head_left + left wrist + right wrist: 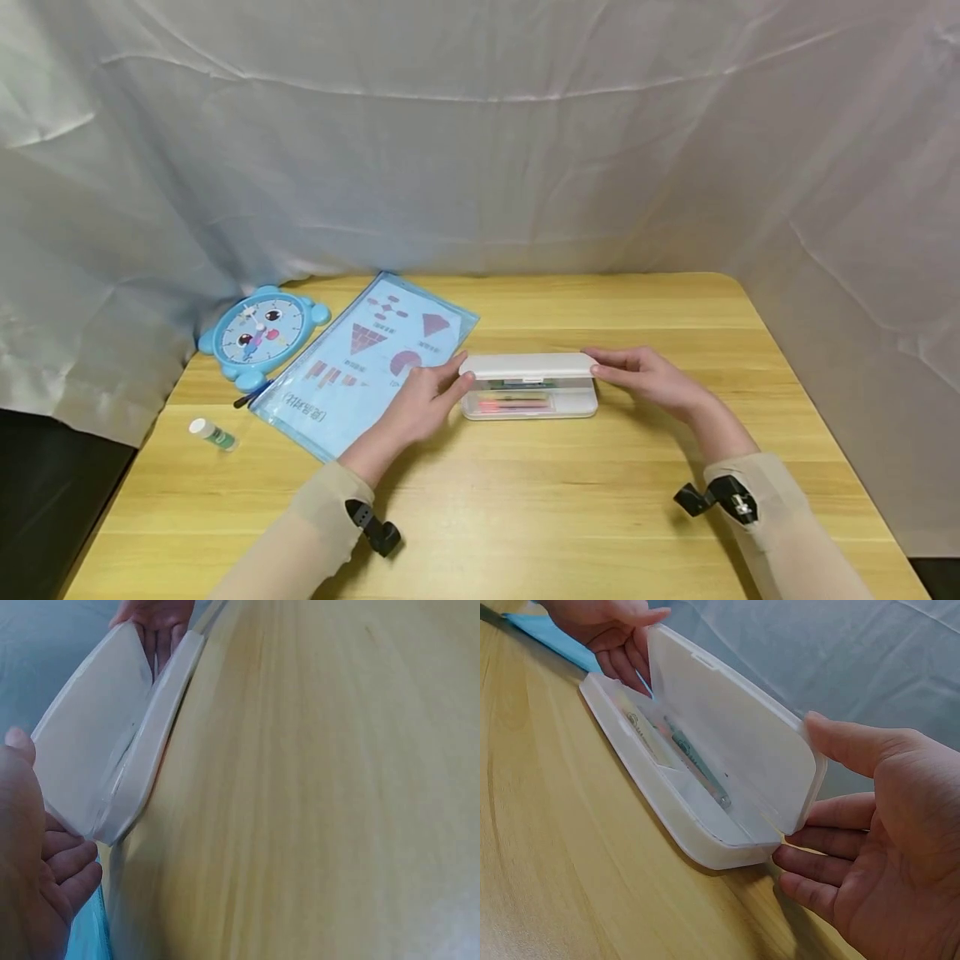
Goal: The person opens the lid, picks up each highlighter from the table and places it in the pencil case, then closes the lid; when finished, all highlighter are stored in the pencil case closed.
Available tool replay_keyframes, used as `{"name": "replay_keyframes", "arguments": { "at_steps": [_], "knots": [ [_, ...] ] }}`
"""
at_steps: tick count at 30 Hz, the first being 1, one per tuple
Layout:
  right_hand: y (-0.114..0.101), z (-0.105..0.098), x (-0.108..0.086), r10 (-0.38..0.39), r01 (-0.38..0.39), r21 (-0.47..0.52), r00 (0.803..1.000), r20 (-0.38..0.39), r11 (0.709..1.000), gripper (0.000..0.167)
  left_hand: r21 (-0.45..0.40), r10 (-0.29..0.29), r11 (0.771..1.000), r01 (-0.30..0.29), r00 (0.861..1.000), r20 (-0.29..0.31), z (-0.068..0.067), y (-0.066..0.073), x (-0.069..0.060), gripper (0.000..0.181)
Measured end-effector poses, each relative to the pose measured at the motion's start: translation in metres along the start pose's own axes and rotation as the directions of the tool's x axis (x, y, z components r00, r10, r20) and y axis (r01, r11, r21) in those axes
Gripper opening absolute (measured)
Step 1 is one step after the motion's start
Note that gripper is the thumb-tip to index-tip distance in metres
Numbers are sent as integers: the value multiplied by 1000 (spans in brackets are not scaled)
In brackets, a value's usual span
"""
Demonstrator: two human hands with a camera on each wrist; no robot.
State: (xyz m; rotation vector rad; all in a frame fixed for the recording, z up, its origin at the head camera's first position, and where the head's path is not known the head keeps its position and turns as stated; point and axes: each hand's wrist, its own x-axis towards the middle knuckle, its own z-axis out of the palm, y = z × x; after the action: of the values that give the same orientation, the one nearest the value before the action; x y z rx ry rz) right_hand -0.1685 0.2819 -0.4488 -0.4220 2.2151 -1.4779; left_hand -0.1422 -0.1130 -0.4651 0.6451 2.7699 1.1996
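Note:
A white pencil case [577, 405] lies on the table with its hinged lid [528, 365] partly raised. My left hand [426, 405] holds the lid's left end, thumb at the front edge and fingers behind. At the other end, my right hand [654, 382] grips the lid between thumb and fingers, as the right wrist view also shows. Inside the case lie a dark green pen [697, 759] and a small compartment with slim coloured sticks [513, 403], whose kind is unclear. The left wrist view shows the lid [94, 727] tilted up from the base.
Left of the case lies a blue zip folder [345, 408] with a printed sheet. Beyond it sits a blue toy clock [262, 329], with a dark pen [251, 395] partly beside the folder. A glue stick [213, 434] lies near the table's left edge. Grey cloth [480, 167] hangs behind.

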Motion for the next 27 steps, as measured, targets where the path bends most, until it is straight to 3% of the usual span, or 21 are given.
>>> {"name": "replay_keyframes", "arguments": {
  "at_steps": [5,14,21,27],
  "knots": [
    [1,1,1,-12,12,-5,1000,4,1000,59,-3,-20,1000,20,1000,21,-3,0,2,71],
    [3,8,1,-52,52,-9,998,16,999,74,-113,-12,993,27,992,129,-6,-7,-1,82],
    [6,17,0,-149,145,-150,989,-20,978,84,-36,-37,998,43,988,151,-6,-5,0,93],
    [4,28,-4,-153,125,-265,984,-89,956,92,51,-30,998,23,989,146,-2,-2,2,95]
  ]
}}
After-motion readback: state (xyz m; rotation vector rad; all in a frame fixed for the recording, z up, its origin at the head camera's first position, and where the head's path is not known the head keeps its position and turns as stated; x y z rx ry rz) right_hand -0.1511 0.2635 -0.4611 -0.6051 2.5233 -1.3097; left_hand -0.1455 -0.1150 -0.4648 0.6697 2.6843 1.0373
